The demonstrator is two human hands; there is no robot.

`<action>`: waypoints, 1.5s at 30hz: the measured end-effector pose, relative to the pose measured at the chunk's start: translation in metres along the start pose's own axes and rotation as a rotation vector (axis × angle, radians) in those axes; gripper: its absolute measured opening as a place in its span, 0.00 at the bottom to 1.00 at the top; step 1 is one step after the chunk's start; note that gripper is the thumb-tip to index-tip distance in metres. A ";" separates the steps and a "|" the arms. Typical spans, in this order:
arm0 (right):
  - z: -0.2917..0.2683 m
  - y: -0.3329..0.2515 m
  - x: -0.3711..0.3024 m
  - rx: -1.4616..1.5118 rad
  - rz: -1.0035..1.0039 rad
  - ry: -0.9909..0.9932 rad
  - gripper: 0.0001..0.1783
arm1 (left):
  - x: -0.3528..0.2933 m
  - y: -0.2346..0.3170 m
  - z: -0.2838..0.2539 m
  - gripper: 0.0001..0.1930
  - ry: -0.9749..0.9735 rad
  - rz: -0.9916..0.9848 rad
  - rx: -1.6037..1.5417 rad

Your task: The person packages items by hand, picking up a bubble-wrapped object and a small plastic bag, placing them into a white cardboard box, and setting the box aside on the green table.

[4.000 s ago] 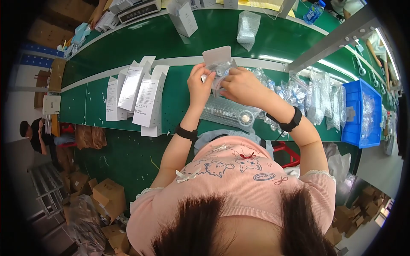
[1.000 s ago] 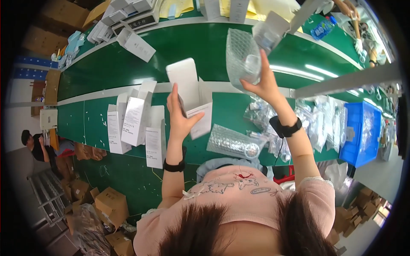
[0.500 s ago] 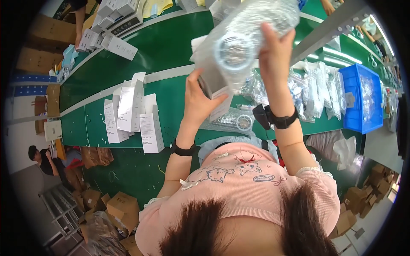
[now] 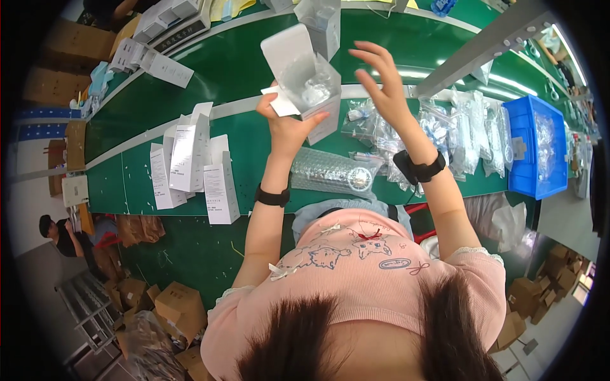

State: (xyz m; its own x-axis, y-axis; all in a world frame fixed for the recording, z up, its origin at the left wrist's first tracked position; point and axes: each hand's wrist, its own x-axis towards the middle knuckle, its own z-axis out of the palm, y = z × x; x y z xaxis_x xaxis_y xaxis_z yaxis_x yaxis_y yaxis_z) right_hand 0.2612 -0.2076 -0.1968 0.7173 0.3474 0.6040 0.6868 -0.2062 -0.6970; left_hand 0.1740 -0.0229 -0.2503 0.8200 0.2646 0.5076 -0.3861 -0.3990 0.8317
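My left hand (image 4: 284, 130) grips an upright white carton (image 4: 326, 125) from its left side, thumb on the near face and fingers by the side flap. The carton's lid stands up, and a bubble-wrapped item (image 4: 316, 93) shows inside its mouth. To the right of the carton, my right hand (image 4: 386, 89) is raised, fingers spread, with nothing in it. A clear bubble-wrapped cylinder (image 4: 332, 173) lies on the green table near my waist. Beside it are several small clear plastic bags of parts (image 4: 389, 141).
Several white cartons (image 4: 190, 159) stand at left. Another open carton (image 4: 322, 32) sits on the far green belt (image 4: 235, 70). At right are bubble-wrapped packs (image 4: 469, 130), a blue bin (image 4: 518, 149) and a slanting metal post (image 4: 486, 54). A person (image 4: 70, 238) is at far left.
The bubble-wrapped item in my right hand has gone down into the carton. My right hand has let go and opened beside it. The carton now stands more upright in my left hand.
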 end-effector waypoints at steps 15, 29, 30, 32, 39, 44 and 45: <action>0.022 0.079 -0.071 -0.546 0.208 -0.651 0.17 | -0.013 0.018 -0.030 0.22 -0.102 -0.126 0.341; 0.064 -0.027 -0.031 -0.055 -0.186 -0.096 0.11 | 0.005 0.007 -0.032 0.09 0.134 -0.441 0.144; 0.067 -0.021 -0.034 -0.200 -0.293 -0.181 0.12 | 0.005 0.003 -0.033 0.09 0.138 -0.441 0.146; 0.069 -0.025 -0.035 -0.339 -0.397 -0.275 0.13 | 0.004 -0.002 -0.032 0.09 0.139 -0.385 0.118; 0.054 -0.027 -0.025 -0.312 -0.334 -0.462 0.29 | -0.013 0.012 -0.056 0.15 0.223 -0.354 0.046; 0.058 0.001 -0.039 -0.137 -0.027 -0.211 0.44 | -0.085 -0.012 -0.138 0.25 0.131 -0.314 1.008; 0.063 0.006 -0.041 0.021 0.068 -0.288 0.47 | -0.095 -0.011 -0.142 0.28 0.062 -0.368 1.118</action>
State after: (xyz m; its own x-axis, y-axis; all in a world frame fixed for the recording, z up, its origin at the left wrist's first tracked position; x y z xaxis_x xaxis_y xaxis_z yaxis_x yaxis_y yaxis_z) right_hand 0.2280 -0.1652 -0.2502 0.6967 0.5794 0.4229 0.6333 -0.2199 -0.7420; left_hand 0.0403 0.0814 -0.2755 0.7707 0.5542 0.3144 0.4794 -0.8294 0.2869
